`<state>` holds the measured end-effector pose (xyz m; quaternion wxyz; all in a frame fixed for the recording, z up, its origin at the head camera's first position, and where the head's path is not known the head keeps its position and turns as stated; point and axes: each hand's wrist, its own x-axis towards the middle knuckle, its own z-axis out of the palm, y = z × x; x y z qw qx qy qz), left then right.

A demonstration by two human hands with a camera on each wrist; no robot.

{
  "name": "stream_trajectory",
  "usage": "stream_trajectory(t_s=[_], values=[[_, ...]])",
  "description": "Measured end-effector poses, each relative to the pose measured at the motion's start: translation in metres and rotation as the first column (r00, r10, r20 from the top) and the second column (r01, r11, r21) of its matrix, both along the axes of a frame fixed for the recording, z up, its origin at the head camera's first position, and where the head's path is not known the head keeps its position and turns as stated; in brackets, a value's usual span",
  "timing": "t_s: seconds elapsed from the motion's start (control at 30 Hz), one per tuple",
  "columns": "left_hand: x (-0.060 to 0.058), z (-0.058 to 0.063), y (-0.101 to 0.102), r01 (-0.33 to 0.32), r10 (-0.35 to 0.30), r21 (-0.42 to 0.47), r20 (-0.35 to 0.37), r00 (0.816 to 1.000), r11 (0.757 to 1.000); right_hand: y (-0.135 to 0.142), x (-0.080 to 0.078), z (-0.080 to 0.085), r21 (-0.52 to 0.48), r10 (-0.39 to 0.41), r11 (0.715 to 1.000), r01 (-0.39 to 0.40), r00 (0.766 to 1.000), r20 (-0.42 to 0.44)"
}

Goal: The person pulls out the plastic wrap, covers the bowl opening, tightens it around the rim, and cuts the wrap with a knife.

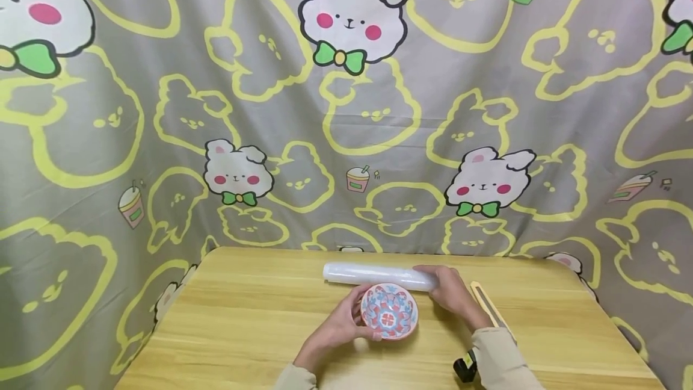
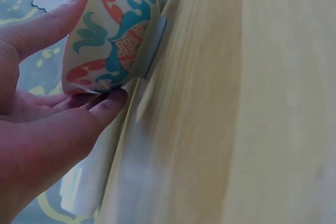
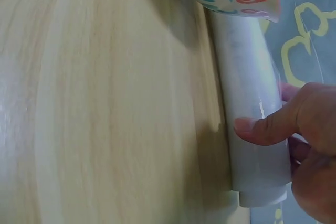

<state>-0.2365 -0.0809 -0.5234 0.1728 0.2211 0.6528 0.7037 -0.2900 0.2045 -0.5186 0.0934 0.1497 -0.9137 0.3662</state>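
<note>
A bowl (image 1: 388,313) with a red, blue and white pattern is held in my left hand (image 1: 343,322). In the left wrist view, the thumb and fingers (image 2: 107,109) pinch the bowl (image 2: 113,40) from its side, its foot close to the table. Behind the bowl lies a roll of clear plastic wrap (image 1: 373,274). My right hand (image 1: 448,289) grips the roll's right end. The right wrist view has the thumb on top of the wrap roll (image 3: 249,87) and the other fingers behind it, partly hidden.
A yellow utility knife (image 1: 483,301) lies right of the right hand, partly under the forearm. A small black and yellow object (image 1: 464,367), perhaps a tape measure, sits near the right sleeve. Behind the wooden table (image 1: 233,318) hangs a patterned curtain (image 1: 292,125).
</note>
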Motion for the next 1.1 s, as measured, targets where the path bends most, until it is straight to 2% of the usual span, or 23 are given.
stream_trajectory(t_s=[0.13, 0.23, 0.3, 0.37, 0.4, 0.43, 0.47, 0.53, 0.57, 0.6, 0.67, 0.73, 0.8, 0.83, 0.9, 0.97, 1.1], values=[[-0.003, 0.000, 0.002, 0.034, -0.034, 0.021, 0.033, 0.999, 0.999, -0.003, -0.003, -0.002, -0.005, -0.010, 1.000, 0.010, 1.000, -0.019], [-0.005, 0.002, 0.002, 0.049, -0.050, 0.021, 0.053, 0.997, 0.999, -0.004, -0.004, -0.002, -0.004, -0.018, 1.000, 0.018, 1.000, -0.002], [-0.007, 0.004, -0.001, 0.047, -0.047, -0.002, 0.030, 0.998, 0.999, -0.004, -0.004, -0.001, 0.004, -0.013, 1.000, 0.013, 1.000, 0.019], [-0.011, 0.009, -0.005, -0.019, 0.016, -0.072, -0.035, 0.999, 0.997, -0.004, -0.003, 0.004, 0.024, 0.008, 1.000, -0.009, 0.999, 0.035], [-0.013, 0.011, -0.007, -0.076, 0.067, -0.111, -0.090, 0.994, 0.991, -0.004, -0.003, 0.006, 0.039, 0.018, 0.999, -0.019, 0.999, 0.039], [-0.016, 0.015, -0.009, -0.147, 0.124, -0.152, -0.149, 0.981, 0.977, -0.003, -0.003, 0.008, 0.052, 0.030, 0.998, -0.032, 0.999, 0.041], [-0.019, 0.018, -0.010, -0.225, 0.179, -0.194, -0.227, 0.957, 0.955, -0.003, -0.003, 0.009, 0.066, 0.043, 0.997, -0.046, 0.998, 0.036], [-0.025, 0.026, -0.011, -0.385, 0.264, -0.281, -0.387, 0.884, 0.879, -0.004, -0.004, 0.010, 0.092, 0.075, 0.993, -0.075, 0.997, 0.002], [-0.029, 0.029, -0.011, -0.446, 0.272, -0.313, -0.470, 0.840, 0.838, -0.004, -0.004, 0.010, 0.103, 0.089, 0.991, -0.087, 0.996, -0.021], [-0.032, 0.031, -0.010, -0.490, 0.264, -0.346, -0.530, 0.806, 0.800, -0.005, -0.004, 0.009, 0.109, 0.096, 0.990, -0.091, 0.995, -0.040], [-0.040, 0.035, -0.007, -0.536, 0.191, -0.413, -0.633, 0.750, 0.736, -0.007, -0.005, 0.008, 0.125, 0.105, 0.988, -0.095, 0.991, -0.080], [-0.048, 0.034, -0.003, -0.555, 0.093, -0.476, -0.696, 0.712, 0.683, -0.008, -0.005, 0.008, 0.144, 0.099, 0.986, -0.084, 0.990, -0.102], [-0.054, 0.030, 0.001, -0.553, 0.011, -0.524, -0.719, 0.694, 0.648, -0.008, -0.006, 0.007, 0.164, 0.084, 0.984, -0.066, 0.991, -0.103], [-0.057, 0.028, 0.003, -0.560, -0.020, -0.536, -0.734, 0.679, 0.632, -0.008, -0.006, 0.008, 0.173, 0.078, 0.983, -0.059, 0.992, -0.103], [-0.061, 0.024, 0.007, -0.574, -0.055, -0.553, -0.748, 0.662, 0.604, -0.008, -0.006, 0.008, 0.188, 0.067, 0.981, -0.048, 0.993, -0.098], [-0.063, 0.019, 0.010, -0.591, -0.066, -0.558, -0.757, 0.650, 0.583, -0.008, -0.006, 0.009, 0.198, 0.064, 0.979, -0.045, 0.994, -0.090], [-0.068, 0.016, 0.013, -0.618, -0.050, -0.546, -0.770, 0.636, 0.566, -0.008, -0.007, 0.014, 0.210, 0.068, 0.976, -0.053, 0.995, -0.066]])
